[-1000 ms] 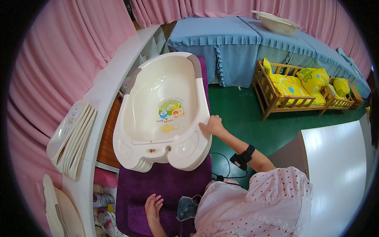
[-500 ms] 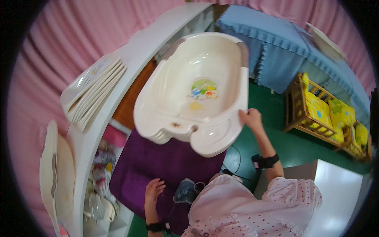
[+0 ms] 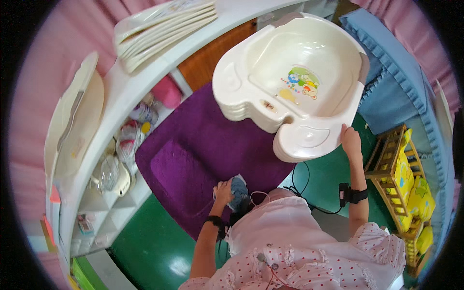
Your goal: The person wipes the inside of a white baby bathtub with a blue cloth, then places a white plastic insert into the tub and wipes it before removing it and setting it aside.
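Note:
A stack of cream baby bathtubs stands tilted across the view on a purple padded table, cartoon prints on the top tub's floor. My right hand is closed on the near right rim of the stack. My left hand is at the near edge of the purple surface, fingers curled against a crumpled blue-grey cloth. The cloth lies close to my body, and part of my grip on it is hidden.
A white shelf unit on the left carries stacked white boards and an upright tub; bottles and toys fill its cubbies. On the right stand a wooden doll crib with yellow bedding and a blue-draped table. A black cable hangs near me.
My left hand has moved from beside the blue-grey cloth onto it. My right hand stays on the tub rim. The view has turned, so the tubs sit farther right and up.

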Demonstrator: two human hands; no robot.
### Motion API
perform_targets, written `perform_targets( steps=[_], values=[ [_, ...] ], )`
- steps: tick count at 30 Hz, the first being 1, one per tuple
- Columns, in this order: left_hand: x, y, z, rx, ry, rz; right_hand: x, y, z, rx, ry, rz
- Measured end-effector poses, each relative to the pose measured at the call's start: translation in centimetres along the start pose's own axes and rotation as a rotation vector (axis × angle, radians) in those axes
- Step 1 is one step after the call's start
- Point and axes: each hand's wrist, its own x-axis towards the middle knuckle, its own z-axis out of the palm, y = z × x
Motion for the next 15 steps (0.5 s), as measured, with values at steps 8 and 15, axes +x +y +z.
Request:
perform_targets(
  steps=[8,15],
  values=[
    [-8.0,0.5,-6.6,-0.355,0.198,0.027,-5.2,-7.8,-6.3,-0.125,0.120,-0.343],
    [-24.8,0.8,-13.9,-0.660,0.489,0.030,-23.0,-24.7,-4.0,0.165,-0.829,-1.319]
  ],
)
